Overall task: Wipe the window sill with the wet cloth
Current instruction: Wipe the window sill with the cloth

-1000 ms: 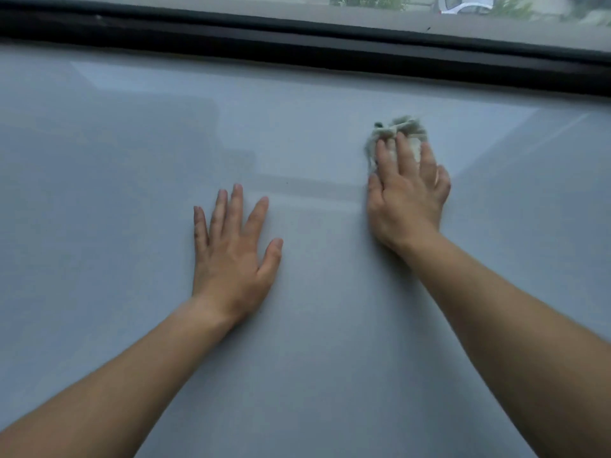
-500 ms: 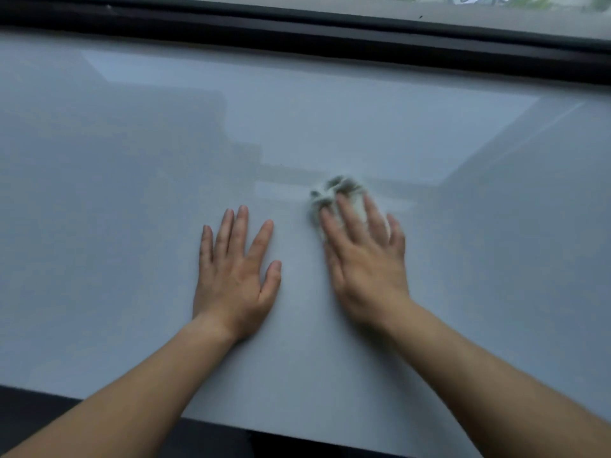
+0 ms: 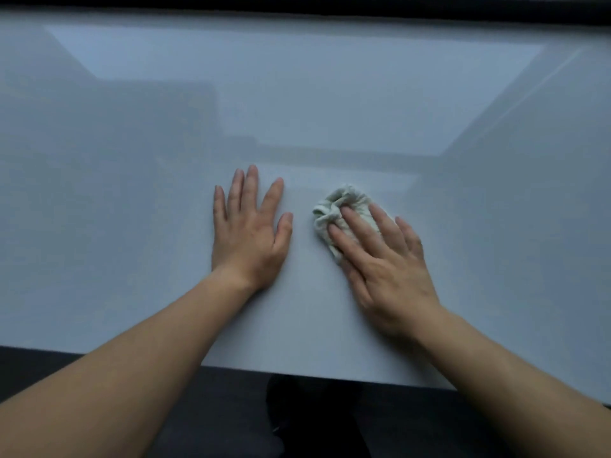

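Observation:
The wide, glossy pale grey window sill (image 3: pixel 132 193) fills most of the view. A crumpled whitish wet cloth (image 3: pixel 340 201) lies on it a little right of centre. My right hand (image 3: pixel 380 259) presses down on the cloth with straight fingers, and the cloth's bunched front sticks out past the fingertips. To the left of the cloth, my left hand (image 3: pixel 249 233) lies flat on the sill, fingers spread, not touching the cloth.
The black window frame (image 3: pixel 330 6) runs along the sill's far edge. The sill's near edge (image 3: pixel 297 375) crosses the bottom of the view, with dark floor below it. The sill surface reflects the window.
My right hand has drawn the cloth back from the far side of the sill toward the near edge. The left hand has stayed flat in place. The view has tilted down.

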`<state>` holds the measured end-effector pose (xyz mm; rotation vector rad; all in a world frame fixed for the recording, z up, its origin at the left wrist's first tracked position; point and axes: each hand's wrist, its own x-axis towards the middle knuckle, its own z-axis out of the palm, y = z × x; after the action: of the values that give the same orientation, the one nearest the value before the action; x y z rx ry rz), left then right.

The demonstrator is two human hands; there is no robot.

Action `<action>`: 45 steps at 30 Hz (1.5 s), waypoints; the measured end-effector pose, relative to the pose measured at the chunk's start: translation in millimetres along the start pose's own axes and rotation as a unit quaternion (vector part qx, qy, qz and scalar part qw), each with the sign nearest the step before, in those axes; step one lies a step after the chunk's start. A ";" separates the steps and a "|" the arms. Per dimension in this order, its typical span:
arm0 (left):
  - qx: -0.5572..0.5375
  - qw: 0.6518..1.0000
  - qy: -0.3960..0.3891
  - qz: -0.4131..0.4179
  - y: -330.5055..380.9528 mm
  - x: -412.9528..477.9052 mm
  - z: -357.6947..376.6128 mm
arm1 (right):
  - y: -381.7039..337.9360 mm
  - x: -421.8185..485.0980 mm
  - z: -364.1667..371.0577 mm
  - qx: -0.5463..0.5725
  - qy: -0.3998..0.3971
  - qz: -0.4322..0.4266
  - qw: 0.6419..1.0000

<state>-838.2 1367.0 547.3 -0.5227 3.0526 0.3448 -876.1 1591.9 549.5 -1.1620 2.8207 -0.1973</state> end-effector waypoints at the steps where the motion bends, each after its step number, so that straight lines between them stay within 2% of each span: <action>1: -0.008 1.000 0.002 0.003 -0.7 -0.5 -0.4 | 11.2 1.3 -1.7 0.000 0.005 0.007 1.000; 3: -0.025 1.000 0.001 0.013 -2.1 -1.1 -1.6 | 31.3 13.3 -6.2 0.013 0.016 0.103 0.994; 5: -0.049 0.998 0.005 0.038 -3.6 -4.0 -3.9 | 32.8 21.3 -8.0 0.047 0.023 0.244 0.968; 6: -0.060 0.997 0.014 0.053 -5.6 -7.8 -5.3 | 18.6 18.8 -5.8 0.044 0.034 0.278 0.959; 8: -0.063 0.995 0.027 0.073 -11.7 -21.7 -8.0 | -26.5 -3.6 0.0 0.015 0.055 0.243 0.968; 10: -0.050 0.995 0.028 0.077 -19.2 -43.8 -8.3 | -64.0 -39.7 7.3 -0.005 0.041 0.127 0.991; 12: -0.035 0.996 0.016 0.078 -28.0 -65.7 -6.1 | -65.8 -62.2 8.7 -0.012 0.018 0.028 0.999; 14: -0.023 0.996 -0.001 0.091 -35.8 -77.5 -3.9 | -43.0 -61.4 7.7 -0.017 0.008 -0.007 1.000; 15: -0.023 0.995 -0.007 0.096 -38.1 -78.5 -4.1 | -32.9 -56.2 6.0 -0.018 0.009 0.013 1.000; 17: -0.036 0.995 -0.014 0.093 -38.5 -76.7 -5.9 | -27.2 -42.3 2.9 0.014 0.007 0.133 0.991; 19: -0.066 0.994 -0.013 0.084 -37.9 -75.9 -7.8 | -54.4 -33.7 6.4 0.034 0.028 0.245 0.969; 20: -0.086 0.993 -0.011 0.082 -38.4 -76.3 -8.6 | -76.5 -35.6 8.2 0.028 0.038 0.254 0.966; 21: -0.107 0.991 -0.009 0.081 -39.5 -76.5 -9.1 | -99.6 -42.8 10.6 0.020 0.043 0.224 0.973; 23: -0.137 0.988 -0.005 0.077 -42.6 -75.8 -9.8 | -130.6 -66.8 16.9 -0.001 0.032 0.112 0.993; 25: -0.137 0.988 -0.009 0.077 -44.3 -74.4 -9.3 | -127.5 -83.6 17.0 -0.004 0.016 0.032 0.999; 27: -0.115 0.990 -0.015 0.083 -43.6 -75.3 -8.0 | -101.6 -89.7 16.5 -0.008 0.005 0.011 1.000; 29: -0.092 0.992 -0.019 0.087 -43.2 -76.9 -6.6 | -65.6 -89.3 12.9 -0.016 0.013 0.065 0.998; 31: -0.072 0.993 -0.021 0.087 -42.9 -78.1 -5.8 | -33.7 -86.8 3.1 0.005 0.022 0.187 0.982; 33: -0.060 0.995 -0.014 0.078 -38.7 -78.2 -5.7 | -31.8 -83.2 0.0 0.030 0.023 0.293 0.956; 34: -0.065 0.996 -0.008 0.063 -34.1 -77.2 -6.0 | -42.1 -84.2 0.1 0.029 0.023 0.302 0.953; 35: -0.076 0.996 0.000 0.042 -27.3 -76.3 -6.4 | -55.7 -89.8 2.3 0.020 0.023 0.273 0.962; 37: -0.093 0.995 0.016 0.016 -9.7 -73.9 -5.4 | -70.5 -111.9 7.0 -0.006 0.011 0.145 0.989; 39: -0.108 0.993 0.022 0.045 8.7 -68.9 -3.0 | -47.7 -129.1 5.4 -0.012 -0.003 0.051 0.999; 40: -0.120 0.990 0.020 0.068 17.1 -64.6 -1.8 | -26.5 -131.1 3.5 -0.018 0.001 0.042 0.999; 42: -0.146 0.985 0.010 0.089 32.5 -52.8 0.9 | 14.8 -124.4 -3.4 -0.028 0.014 0.110 0.993; 45: -0.127 0.991 -0.004 0.034 53.0 -39.3 6.2 | 34.3 -101.4 -9.0 0.018 0.017 0.312 0.950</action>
<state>-818.8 1429.8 554.9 -0.4236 3.0412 0.7422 -829.2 1688.3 556.2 -0.2159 3.0235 -0.2165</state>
